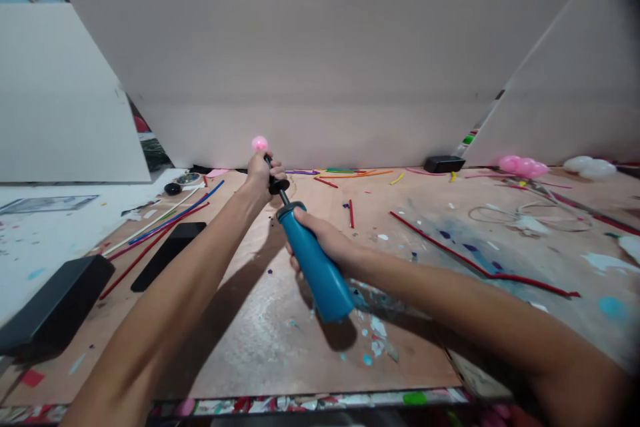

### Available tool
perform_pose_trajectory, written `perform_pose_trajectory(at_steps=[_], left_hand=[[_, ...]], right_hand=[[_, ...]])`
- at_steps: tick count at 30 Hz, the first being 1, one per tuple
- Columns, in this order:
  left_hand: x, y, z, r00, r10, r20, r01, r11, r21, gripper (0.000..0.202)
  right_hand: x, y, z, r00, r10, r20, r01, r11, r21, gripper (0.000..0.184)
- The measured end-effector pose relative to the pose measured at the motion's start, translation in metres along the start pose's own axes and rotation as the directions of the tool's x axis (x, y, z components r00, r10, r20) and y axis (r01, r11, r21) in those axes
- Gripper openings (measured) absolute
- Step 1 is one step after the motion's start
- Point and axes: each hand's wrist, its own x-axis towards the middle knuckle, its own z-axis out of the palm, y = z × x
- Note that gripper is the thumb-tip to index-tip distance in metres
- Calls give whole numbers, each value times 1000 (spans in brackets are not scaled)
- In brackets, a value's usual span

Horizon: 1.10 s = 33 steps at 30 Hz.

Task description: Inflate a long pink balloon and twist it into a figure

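Looks like mid-pump on a balloon here. Gripping the blue balloon pump point(320, 273) near its top end with the right hand point(325, 240), fingers closed all the way round the barrel, butt end pointing back toward the body and hanging just above the table. Clamping the left hand point(260, 177) shut round the black nozzle end point(279, 185) just ahead of that grip, apparently pinching the balloon's neck onto it, though can't actually see the neck under the fingers. Only showing a tiny pink balloon bubble point(259, 143) poking out past the left fist, so guessing barely any air in yet. Can see a short bit of black rod point(284, 197) between the two grips, so reckon partway through a stroke.

Next bit probably calls for a firm left pinch and sliding the barrel straight along the rod. No twisting, or risk popping the neck off.

Room-wise, got plenty of bare tabletop point(260, 320) under and between the grips. Got a black phone point(167, 255) and a bundle of long uninflated balloons point(160, 223) left of the left forearm, near but not touching. Got a red uninflated balloon point(480, 267) lying well clear to the right of the pump grip. Facing a white foam board wall point(320, 80) beyond the left fist, so not endless room for pushing forward. Also worth minding the table edge point(320, 400) back behind the pump's butt end
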Motion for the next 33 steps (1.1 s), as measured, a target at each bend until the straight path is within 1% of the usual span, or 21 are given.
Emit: perform_pose_trajectory(at_steps=[2,3,5,7,9,12,15,18,21,23,26,27,29,31,33], left_hand=[[-1,-6,1,1000,17,4,-18,999,44,15],[0,-5,1,1000,26,-6,-26,997,67,14],[3,2,-1,999,35,-31,-32,996,78,15],[5,12,-4,997,56,-47,-52,996,71,15],[5,16,-6,997,68,-39,-65,996,66,14],[1,8,-7,999,49,-1,-49,995,83,11],[0,0,-9,995,94,-24,-91,990,107,13],[4,7,-13,984,166,-68,-158,982,105,15],[6,18,-18,973,226,-56,-218,969,117,14],[4,19,-22,959,277,-60,-267,953,144,14],[-1,10,-26,943,314,-111,-293,941,172,13],[-3,7,-26,942,316,-113,-294,940,174,11],[-3,6,-26,944,318,-85,-299,937,182,11],[0,14,-24,948,314,-56,-298,935,192,12],[5,26,-22,952,298,-67,-282,943,175,13]], right_hand=[[1,-5,-1,1000,-22,-14,22,1000,6,51],[0,-6,0,999,-31,-23,31,999,24,50],[-3,-4,6,999,-30,-30,31,998,48,49],[-6,0,10,1000,1,3,-1,999,34,51],[-7,-2,9,999,37,32,-37,999,-2,53],[0,-11,2,998,23,61,-25,999,21,53],[6,-14,1,996,-4,87,-3,997,76,52],[-2,-3,4,992,63,112,-69,996,53,61],[-13,6,6,980,132,148,-133,991,-7,68],[-14,4,6,976,126,176,-127,992,-9,65],[-3,-6,5,975,105,196,-108,994,7,59],[2,-9,6,976,86,199,-90,996,14,58],[9,-11,10,978,41,205,-47,998,29,57],[9,-7,16,981,14,191,-25,998,55,59],[1,2,22,984,49,169,-60,997,57,65]])
